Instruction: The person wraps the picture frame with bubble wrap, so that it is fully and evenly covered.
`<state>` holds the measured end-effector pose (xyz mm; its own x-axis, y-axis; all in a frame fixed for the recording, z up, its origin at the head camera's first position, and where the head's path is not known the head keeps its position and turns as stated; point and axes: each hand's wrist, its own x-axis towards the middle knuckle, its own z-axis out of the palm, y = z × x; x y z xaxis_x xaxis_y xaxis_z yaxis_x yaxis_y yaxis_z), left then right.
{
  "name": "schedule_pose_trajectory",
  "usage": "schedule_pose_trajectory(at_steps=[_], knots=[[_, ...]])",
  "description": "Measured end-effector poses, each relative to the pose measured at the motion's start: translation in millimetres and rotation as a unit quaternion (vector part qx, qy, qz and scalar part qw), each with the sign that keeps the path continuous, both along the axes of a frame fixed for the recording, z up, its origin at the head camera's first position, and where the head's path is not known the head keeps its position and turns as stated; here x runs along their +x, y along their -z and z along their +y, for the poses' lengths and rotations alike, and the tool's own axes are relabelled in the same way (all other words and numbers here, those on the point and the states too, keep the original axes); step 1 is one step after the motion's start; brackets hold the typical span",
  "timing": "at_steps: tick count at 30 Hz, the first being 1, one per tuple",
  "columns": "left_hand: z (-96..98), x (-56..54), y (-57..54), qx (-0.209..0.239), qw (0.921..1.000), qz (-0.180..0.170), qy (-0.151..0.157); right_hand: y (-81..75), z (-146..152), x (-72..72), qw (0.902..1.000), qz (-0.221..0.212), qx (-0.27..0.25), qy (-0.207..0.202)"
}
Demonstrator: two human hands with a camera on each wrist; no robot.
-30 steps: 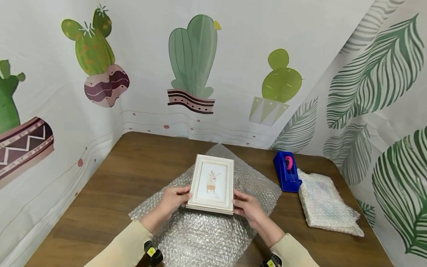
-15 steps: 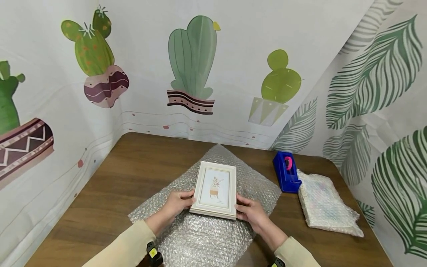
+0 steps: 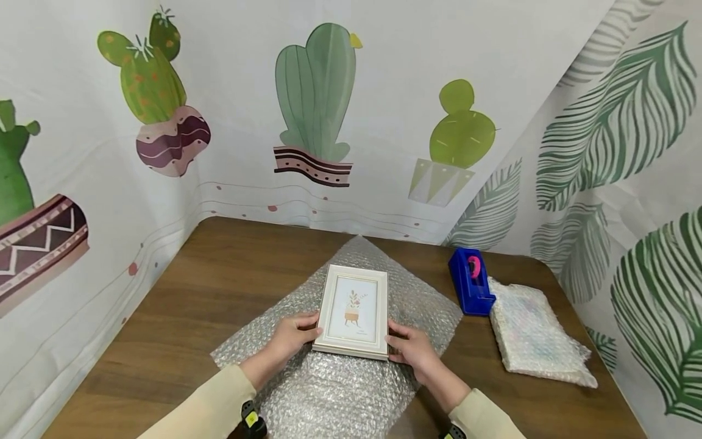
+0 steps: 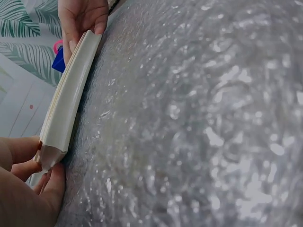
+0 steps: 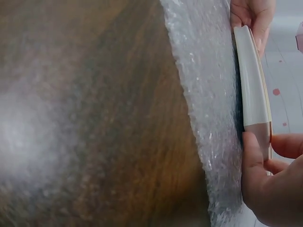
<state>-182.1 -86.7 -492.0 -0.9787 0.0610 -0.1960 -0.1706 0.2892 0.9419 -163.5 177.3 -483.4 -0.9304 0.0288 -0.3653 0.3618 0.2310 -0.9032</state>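
Note:
A white picture frame (image 3: 353,312) with a potted-plant print lies over a sheet of bubble wrap (image 3: 340,396) spread cornerwise. My left hand (image 3: 292,336) grips its left edge near the bottom corner. On the opposite edge my right hand (image 3: 414,349) holds it the same way. In the left wrist view, the left thumb and fingers (image 4: 52,187) pinch the corner of the frame (image 4: 71,99), close over the wrap. The right wrist view has the right fingers (image 5: 254,156) around the other corner, with the frame's side (image 5: 253,80) low against the wrap.
A blue tape dispenser (image 3: 470,286) with a pink roll stands at the back right of the wooden table (image 3: 219,274). Beside it lies a bubble-wrapped flat package (image 3: 534,335). A cloth printed with cacti and leaves (image 3: 241,110) hangs behind the table.
Both hands have brought the picture frame slightly toward the person and to the right, over the wrap. Over the last half second it has stayed nearly still.

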Motion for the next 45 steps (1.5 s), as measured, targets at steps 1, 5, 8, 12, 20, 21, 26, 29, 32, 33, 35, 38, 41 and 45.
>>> schedule_pose_trajectory(at_steps=[1,5,8,12,20,21,26,29,32,33,35,38,41,45], knots=[[-0.2,-0.2,-0.1,0.0,1.0,-0.001,-0.001,0.1,-0.5,-0.1,1.0,0.001,0.002,0.0],[-1.3,-1.3,0.7,0.008,1.0,-0.002,-0.001,0.8,-2.0,-0.3,1.0,0.002,0.003,0.003],[-2.4,-2.3,1.8,0.021,0.9998,-0.005,-0.005,0.6,-2.8,0.5,1.0,0.004,-0.002,0.004],[-3.9,-3.3,3.4,0.036,0.9992,-0.016,-0.009,0.2,-3.7,3.0,0.9999,0.011,-0.01,0.005],[-5.8,-0.8,1.6,0.024,0.9995,-0.017,-0.01,1.2,-6.2,4.5,0.9991,0.033,-0.023,0.014],[-5.5,-0.6,1.1,0.02,0.9996,-0.015,-0.01,1.5,-6.0,4.3,0.9992,0.033,-0.02,0.015],[-5.2,1.3,-0.6,0.007,0.9999,-0.01,0.009,1.2,-4.9,5.5,0.9994,0.03,0.003,0.014],[-6.6,1.7,-2.8,-0.007,0.9998,-0.008,0.018,0.8,-5.4,6.4,0.9993,0.033,0.008,0.013],[-8.9,1.1,-5.7,-0.02,0.9994,-0.008,0.028,-0.5,-6.6,7.2,0.9991,0.041,0.007,0.009],[-9.6,1.0,-6.7,-0.023,0.9992,-0.009,0.031,-0.9,-6.8,7.5,0.999,0.044,0.009,0.006],[-10.7,1.1,-8.1,-0.027,0.9989,-0.011,0.036,-1.6,-7.1,8.3,0.9989,0.045,0.014,0.001],[-11.3,1.9,-8.1,-0.029,0.9988,-0.012,0.039,-2.4,-6.5,9.8,0.9983,0.049,0.031,-0.009],[-10.9,2.3,-6.3,-0.024,0.9989,-0.015,0.037,-3.1,-4.9,11.9,0.9972,0.054,0.047,-0.02],[-10.8,2.2,-3.7,-0.015,0.999,-0.021,0.038,-3.9,-3.0,14.5,0.9961,0.059,0.059,-0.029]])
